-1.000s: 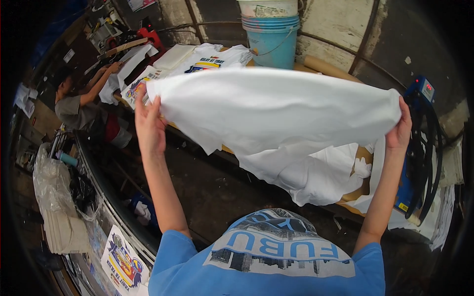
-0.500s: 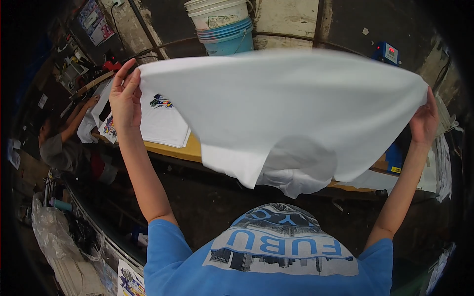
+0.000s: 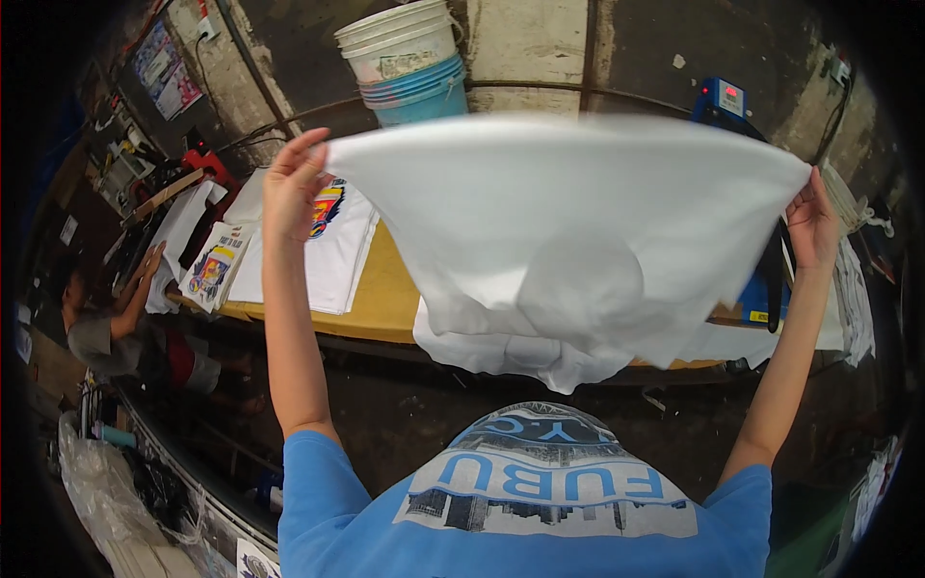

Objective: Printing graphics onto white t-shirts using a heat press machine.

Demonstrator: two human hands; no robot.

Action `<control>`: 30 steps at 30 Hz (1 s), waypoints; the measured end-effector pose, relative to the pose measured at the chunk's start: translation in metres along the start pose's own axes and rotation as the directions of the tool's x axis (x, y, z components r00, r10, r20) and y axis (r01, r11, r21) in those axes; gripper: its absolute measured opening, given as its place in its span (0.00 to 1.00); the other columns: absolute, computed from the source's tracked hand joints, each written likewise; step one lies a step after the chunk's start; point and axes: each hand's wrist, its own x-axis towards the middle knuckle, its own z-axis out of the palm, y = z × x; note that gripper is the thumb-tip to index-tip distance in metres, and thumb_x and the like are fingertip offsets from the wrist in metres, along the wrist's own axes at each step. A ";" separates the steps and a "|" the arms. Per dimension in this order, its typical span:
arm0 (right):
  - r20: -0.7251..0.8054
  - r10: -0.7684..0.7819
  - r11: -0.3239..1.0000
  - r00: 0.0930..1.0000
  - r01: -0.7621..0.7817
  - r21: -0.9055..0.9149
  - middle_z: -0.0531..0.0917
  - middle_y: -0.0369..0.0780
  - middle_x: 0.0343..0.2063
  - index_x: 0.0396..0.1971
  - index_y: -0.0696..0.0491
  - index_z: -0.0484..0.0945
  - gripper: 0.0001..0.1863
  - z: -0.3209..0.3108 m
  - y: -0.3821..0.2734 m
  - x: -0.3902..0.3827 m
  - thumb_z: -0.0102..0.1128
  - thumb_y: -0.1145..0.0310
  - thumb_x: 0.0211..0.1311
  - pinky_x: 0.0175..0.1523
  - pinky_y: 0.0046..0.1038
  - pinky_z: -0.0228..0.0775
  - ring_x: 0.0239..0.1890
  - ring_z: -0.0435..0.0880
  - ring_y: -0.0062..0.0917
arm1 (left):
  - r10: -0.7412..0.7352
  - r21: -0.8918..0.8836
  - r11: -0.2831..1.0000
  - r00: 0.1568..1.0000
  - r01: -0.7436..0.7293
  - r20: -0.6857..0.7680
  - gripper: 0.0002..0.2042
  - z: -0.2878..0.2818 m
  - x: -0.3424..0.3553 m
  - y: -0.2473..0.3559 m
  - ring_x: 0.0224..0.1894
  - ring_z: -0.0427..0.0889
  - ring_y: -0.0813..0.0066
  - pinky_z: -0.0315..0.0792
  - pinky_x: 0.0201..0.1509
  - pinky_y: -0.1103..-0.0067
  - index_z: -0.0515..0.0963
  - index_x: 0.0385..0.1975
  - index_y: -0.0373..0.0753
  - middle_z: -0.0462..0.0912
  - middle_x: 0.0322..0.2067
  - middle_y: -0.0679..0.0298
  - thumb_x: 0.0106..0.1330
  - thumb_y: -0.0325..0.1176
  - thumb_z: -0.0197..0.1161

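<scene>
A white garment (image 3: 578, 202) is stretched in the air between my hands, somewhat blurred, its lower part draping and rippling. My left hand (image 3: 289, 197) pinches its upper left corner and my right hand (image 3: 811, 222) pinches the upper right corner. Behind it, a yellow-topped worktable (image 3: 376, 299) carries printed white garments (image 3: 332, 270) and a printed colourful piece (image 3: 212, 265), both left of the held garment. More white fabric (image 3: 568, 371) hangs low beneath it. A blue machine with a red display (image 3: 723, 96) stands at the back right, partly hidden by the garment.
Stacked white and blue buckets (image 3: 395, 58) stand against the dark wall. A person (image 3: 116, 328) at left handles white sheet material (image 3: 183, 231) near a red machine (image 3: 202, 159). A curved-edged bench with crumpled plastic (image 3: 87, 482) is at lower left; more white sheets (image 3: 853, 318) hang at the right.
The garment has spread open wider as both my hands moved apart. Over the last half second my left hand moved right and slightly down. The view has turned, bringing more of the back wall in.
</scene>
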 end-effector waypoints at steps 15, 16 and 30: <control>-0.216 -0.294 0.827 0.931 0.135 -0.546 0.81 0.37 0.32 0.46 0.59 0.75 0.16 0.066 -0.017 -0.020 0.60 0.74 0.57 0.46 0.16 0.74 0.39 0.79 0.16 | 0.340 0.352 0.874 0.939 -0.335 0.048 0.12 0.021 0.031 0.039 0.27 0.71 0.90 0.64 0.33 0.92 0.81 0.42 0.36 0.81 0.29 0.69 0.56 0.26 0.66; -0.218 -0.291 0.827 0.932 0.131 -0.546 0.81 0.37 0.32 0.46 0.59 0.75 0.16 0.064 -0.019 -0.020 0.60 0.74 0.57 0.46 0.16 0.74 0.39 0.79 0.16 | 0.337 0.353 0.875 0.940 -0.332 0.047 0.12 0.021 0.032 0.038 0.27 0.71 0.90 0.64 0.33 0.92 0.81 0.42 0.36 0.81 0.29 0.69 0.56 0.26 0.66; 0.039 -0.539 0.257 0.841 0.209 -0.944 0.82 0.38 0.36 0.42 0.59 0.79 0.12 0.058 -0.039 -0.050 0.59 0.71 0.60 0.37 0.16 0.69 0.33 0.78 0.15 | 0.607 0.637 0.583 0.792 -0.505 0.072 0.07 0.002 0.000 0.054 0.34 0.74 0.85 0.68 0.37 0.88 0.81 0.35 0.33 0.78 0.32 0.67 0.61 0.28 0.62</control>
